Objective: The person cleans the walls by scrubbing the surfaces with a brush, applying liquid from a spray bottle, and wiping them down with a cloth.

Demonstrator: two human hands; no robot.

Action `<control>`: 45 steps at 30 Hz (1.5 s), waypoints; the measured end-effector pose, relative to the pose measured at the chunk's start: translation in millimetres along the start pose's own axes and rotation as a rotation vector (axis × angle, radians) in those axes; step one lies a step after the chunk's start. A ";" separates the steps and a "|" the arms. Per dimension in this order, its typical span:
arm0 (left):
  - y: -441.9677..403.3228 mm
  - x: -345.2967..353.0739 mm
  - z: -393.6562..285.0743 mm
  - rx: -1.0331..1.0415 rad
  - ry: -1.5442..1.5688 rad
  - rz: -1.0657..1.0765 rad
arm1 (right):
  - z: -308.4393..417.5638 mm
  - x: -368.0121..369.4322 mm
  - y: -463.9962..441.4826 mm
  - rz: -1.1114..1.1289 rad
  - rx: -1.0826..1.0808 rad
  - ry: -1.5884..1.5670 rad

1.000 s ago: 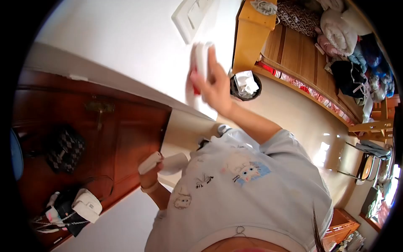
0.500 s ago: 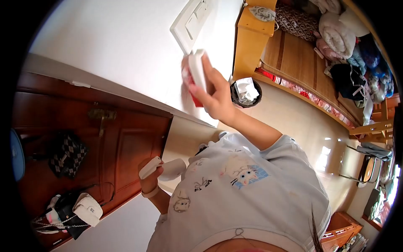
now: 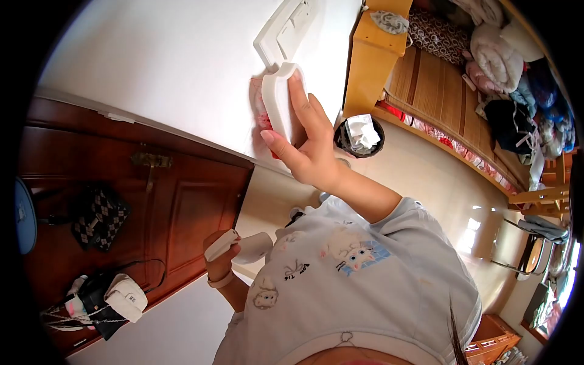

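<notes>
My right hand (image 3: pixel 313 143) presses a thick white sponge (image 3: pixel 277 100) against the white wall (image 3: pixel 182 79), fingers lying along its back and thumb at its lower edge. Reddish smears (image 3: pixel 261 115) show on the wall beside the sponge, and a bit of red peeks out below the thumb. Just above the sponge is a white light switch (image 3: pixel 286 33). Lower left, my left hand (image 3: pixel 220 258), with a band at the wrist, is closed around what looks like a white spray bottle (image 3: pixel 252 248); its top points up and away from me.
A dark red wooden door (image 3: pixel 201 210) with a brass latch stands at the left, bags (image 3: pixel 125 300) hanging on it. A waste bin (image 3: pixel 359 137) with white paper is on the floor by a wooden bed (image 3: pixel 426 79) piled with bedding. A folding chair (image 3: pixel 532 249) stands far right.
My right hand has turned and shifted slightly on the wall with the sponge, so more of the reddish smears shows. My left hand keeps its hold. The view has shifted a little.
</notes>
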State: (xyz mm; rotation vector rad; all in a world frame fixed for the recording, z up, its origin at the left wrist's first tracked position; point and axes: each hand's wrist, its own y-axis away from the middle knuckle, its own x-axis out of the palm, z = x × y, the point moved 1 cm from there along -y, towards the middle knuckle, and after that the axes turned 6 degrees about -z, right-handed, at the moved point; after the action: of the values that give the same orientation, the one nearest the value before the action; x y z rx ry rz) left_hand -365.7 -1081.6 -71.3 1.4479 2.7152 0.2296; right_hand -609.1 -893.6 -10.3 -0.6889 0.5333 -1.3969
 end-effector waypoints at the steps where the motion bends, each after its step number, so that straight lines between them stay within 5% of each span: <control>1: 1.9 -0.4 0.8 -0.015 0.000 -0.010 | -4.7 0.7 5.4 -0.012 -0.011 -0.015; 5: -3.8 1.3 -0.5 0.007 -0.064 0.079 | -27.4 -2.5 30.7 -0.023 -0.129 -0.045; 9: -0.7 3.6 7.0 -0.004 -0.078 0.071 | 5.5 -16.5 -8.0 0.163 -0.005 -0.011; 11: 1.5 3.5 -1.9 -0.104 -0.145 0.053 | 13.0 -4.8 -21.4 0.109 -0.125 -0.058; 15: 1.4 2.8 -4.8 0.023 -0.017 0.095 | -23.7 0.1 3.6 0.012 -0.284 -0.137; 21: 4.1 -7.0 3.7 0.022 0.056 0.053 | -19.8 -13.4 8.9 0.166 0.005 -0.174; 27: -2.2 6.4 8.9 0.011 0.036 0.005 | -32.9 -1.2 3.7 0.045 -0.306 -0.131; 31: -6.6 15.4 13.1 0.086 0.064 0.030 | -26.3 -8.5 10.8 0.099 -0.141 -0.227; 36: -4.3 31.4 20.0 0.070 0.076 0.016 | -2.3 -7.3 -24.1 0.132 -0.284 -0.103; 42: 17.1 29.9 29.6 0.123 0.060 -0.056 | -40.1 -21.1 25.5 0.216 -0.159 -0.098; 45: 24.6 36.8 24.6 0.077 -0.024 -0.055 | -5.4 -14.9 -30.2 0.186 -0.272 -0.069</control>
State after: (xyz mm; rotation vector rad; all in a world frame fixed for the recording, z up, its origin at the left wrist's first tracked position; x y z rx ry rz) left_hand -363.1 -1034.9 -91.0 1.3820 2.7689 0.1056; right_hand -635.7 -880.6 6.5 -0.8788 0.7219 -1.1334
